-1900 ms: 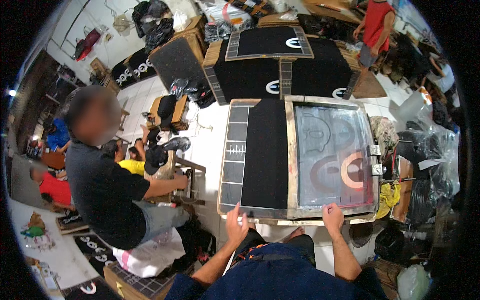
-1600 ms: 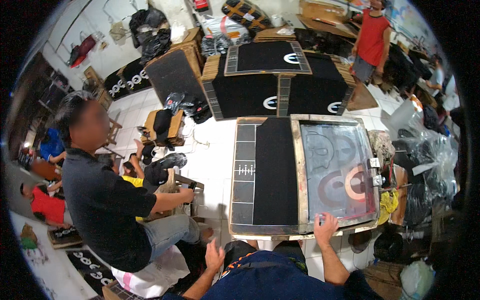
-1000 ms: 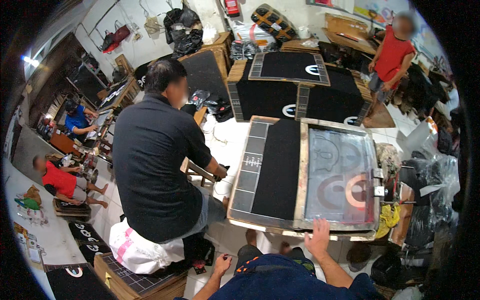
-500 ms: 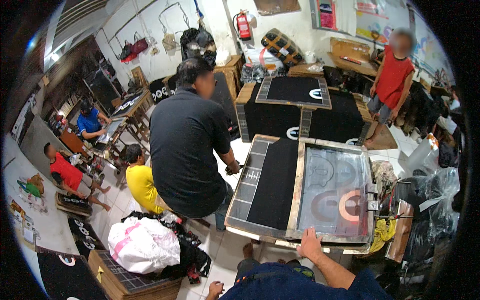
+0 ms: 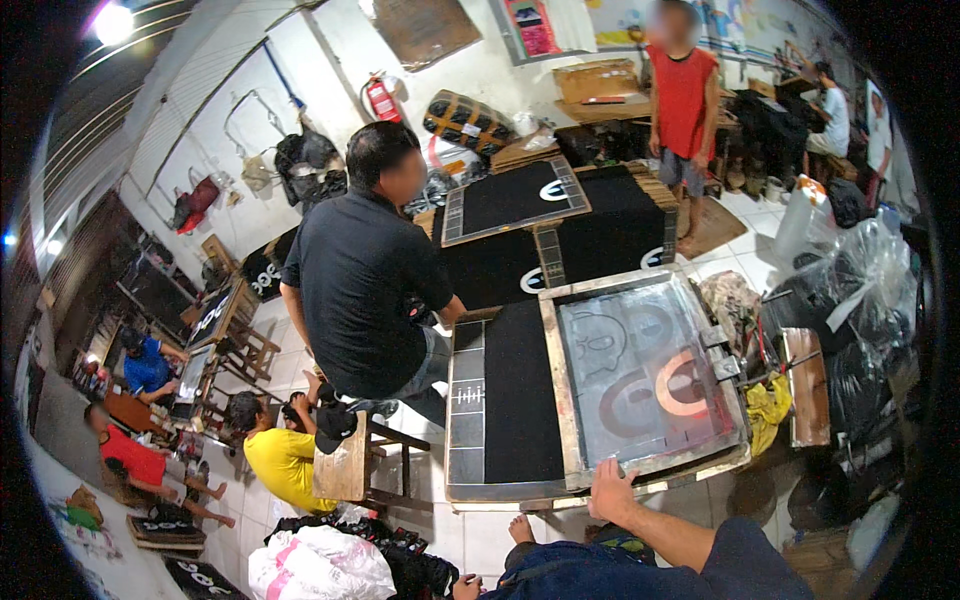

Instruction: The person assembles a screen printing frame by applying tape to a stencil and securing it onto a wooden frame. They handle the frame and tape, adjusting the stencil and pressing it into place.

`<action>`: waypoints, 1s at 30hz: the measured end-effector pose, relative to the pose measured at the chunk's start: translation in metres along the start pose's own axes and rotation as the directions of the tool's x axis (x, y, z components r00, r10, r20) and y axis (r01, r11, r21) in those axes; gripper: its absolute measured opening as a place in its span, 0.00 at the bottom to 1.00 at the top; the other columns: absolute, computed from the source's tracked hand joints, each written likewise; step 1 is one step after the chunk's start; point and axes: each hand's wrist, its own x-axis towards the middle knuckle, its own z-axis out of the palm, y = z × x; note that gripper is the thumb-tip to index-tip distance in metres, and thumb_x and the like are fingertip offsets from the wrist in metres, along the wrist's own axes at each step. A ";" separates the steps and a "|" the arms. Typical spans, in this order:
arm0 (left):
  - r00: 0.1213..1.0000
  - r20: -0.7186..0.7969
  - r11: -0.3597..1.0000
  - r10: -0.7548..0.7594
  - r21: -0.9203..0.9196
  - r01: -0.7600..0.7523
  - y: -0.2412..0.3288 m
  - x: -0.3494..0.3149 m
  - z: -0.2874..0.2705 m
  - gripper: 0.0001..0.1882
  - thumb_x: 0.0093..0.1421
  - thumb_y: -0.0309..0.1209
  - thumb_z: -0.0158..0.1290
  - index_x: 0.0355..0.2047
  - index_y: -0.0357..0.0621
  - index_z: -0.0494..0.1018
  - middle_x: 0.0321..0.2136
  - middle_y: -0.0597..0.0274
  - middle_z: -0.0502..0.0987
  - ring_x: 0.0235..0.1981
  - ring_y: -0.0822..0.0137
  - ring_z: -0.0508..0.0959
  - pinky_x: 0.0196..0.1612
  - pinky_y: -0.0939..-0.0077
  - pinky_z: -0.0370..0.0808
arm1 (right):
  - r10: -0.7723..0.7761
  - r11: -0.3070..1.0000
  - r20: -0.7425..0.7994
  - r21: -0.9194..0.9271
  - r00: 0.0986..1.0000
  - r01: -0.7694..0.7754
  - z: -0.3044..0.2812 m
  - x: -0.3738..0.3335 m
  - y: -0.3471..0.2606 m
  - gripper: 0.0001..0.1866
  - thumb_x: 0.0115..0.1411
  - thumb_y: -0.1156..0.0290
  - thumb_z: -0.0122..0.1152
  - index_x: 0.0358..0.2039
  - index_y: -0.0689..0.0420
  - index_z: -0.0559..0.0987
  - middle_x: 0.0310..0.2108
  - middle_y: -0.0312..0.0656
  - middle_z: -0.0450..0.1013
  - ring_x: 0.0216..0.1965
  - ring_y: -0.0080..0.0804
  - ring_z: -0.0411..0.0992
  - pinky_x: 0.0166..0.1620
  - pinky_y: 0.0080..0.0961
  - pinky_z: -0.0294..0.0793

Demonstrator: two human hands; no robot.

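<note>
My right hand [image 5: 610, 492] is closed on the near edge of a wooden-framed printing screen [image 5: 583, 478]. Dark and pale rounded shapes show on the screen's mesh. It lies over the right part of a board [image 5: 468, 440], which carries black cloth [image 5: 523, 420] and a grey strip with white markings along its left side. Low at the bottom edge, beside my dark clothing, is my left hand [image 5: 467, 587]; its fingers look curled, and whatever they may hold is hidden.
A person in a dark shirt [image 5: 360, 290] stands at the board's far left. Behind are more cloth-covered boards [image 5: 515, 200] and a person in red [image 5: 683, 100]. A stool [image 5: 342, 462] with a black cap and a white sack [image 5: 322, 565] are left; plastic bags [image 5: 860, 290] crowd the right.
My view has swung to the right. My right hand's fingers now curl at the screen's edge, where they lay flatter before. The person in the dark shirt has shifted, uncovering the stool.
</note>
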 end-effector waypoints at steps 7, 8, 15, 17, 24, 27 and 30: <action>0.997 0.033 0.984 0.075 0.161 -0.079 0.026 0.005 0.005 0.13 0.64 0.28 0.60 0.44 0.29 0.80 0.31 0.49 0.86 0.30 0.64 0.86 0.31 0.70 0.83 | -0.014 0.987 0.156 0.159 0.988 -0.011 -0.022 0.006 -0.007 0.46 0.54 0.52 0.64 0.65 0.70 0.66 0.65 0.59 0.61 0.69 0.55 0.56 0.55 0.89 0.59; 0.996 0.062 0.981 0.060 0.178 -0.070 0.036 0.006 0.011 0.13 0.64 0.28 0.60 0.44 0.29 0.80 0.31 0.49 0.86 0.30 0.64 0.86 0.31 0.70 0.83 | -0.032 0.990 0.132 0.143 0.991 0.013 -0.024 0.005 -0.008 0.45 0.54 0.53 0.64 0.66 0.70 0.65 0.65 0.59 0.61 0.69 0.55 0.56 0.54 0.90 0.59; 0.984 0.175 0.968 0.033 0.241 -0.075 0.066 0.003 0.024 0.12 0.64 0.29 0.59 0.42 0.30 0.80 0.30 0.50 0.85 0.29 0.64 0.85 0.31 0.70 0.83 | 0.053 0.992 0.100 0.112 0.994 -0.064 -0.026 -0.004 -0.005 0.43 0.55 0.57 0.65 0.66 0.69 0.65 0.64 0.57 0.62 0.69 0.54 0.56 0.57 0.89 0.58; 0.986 0.166 0.973 0.025 0.223 -0.062 0.055 -0.005 0.015 0.12 0.65 0.29 0.59 0.42 0.30 0.80 0.30 0.50 0.85 0.28 0.65 0.85 0.31 0.70 0.83 | 0.006 0.994 0.136 0.104 0.991 -0.020 -0.028 -0.005 -0.004 0.48 0.55 0.53 0.66 0.69 0.68 0.61 0.66 0.59 0.60 0.71 0.55 0.55 0.57 0.87 0.59; 0.990 0.143 0.986 0.018 0.164 -0.041 0.021 -0.026 -0.001 0.11 0.65 0.29 0.58 0.41 0.30 0.80 0.30 0.51 0.85 0.27 0.65 0.84 0.30 0.70 0.82 | -0.032 0.972 0.165 0.237 0.986 -0.008 -0.033 0.003 -0.014 0.52 0.54 0.47 0.67 0.70 0.69 0.60 0.67 0.62 0.58 0.71 0.61 0.53 0.58 0.85 0.61; 0.986 0.167 0.986 0.014 0.159 -0.041 0.021 -0.026 -0.002 0.11 0.66 0.29 0.58 0.40 0.31 0.80 0.30 0.51 0.85 0.27 0.65 0.84 0.30 0.70 0.82 | -0.206 0.940 -0.032 0.271 0.978 0.207 -0.033 0.014 -0.012 0.39 0.58 0.50 0.67 0.61 0.67 0.72 0.58 0.62 0.68 0.64 0.63 0.65 0.58 0.60 0.72; 0.976 0.217 0.984 0.011 0.171 -0.049 0.028 -0.019 -0.001 0.11 0.66 0.29 0.57 0.40 0.31 0.80 0.29 0.51 0.85 0.27 0.65 0.84 0.30 0.70 0.82 | 0.157 0.804 -0.049 0.586 0.986 -0.099 -0.033 0.020 -0.010 0.29 0.58 0.53 0.66 0.54 0.60 0.78 0.48 0.51 0.75 0.56 0.51 0.73 0.54 0.50 0.76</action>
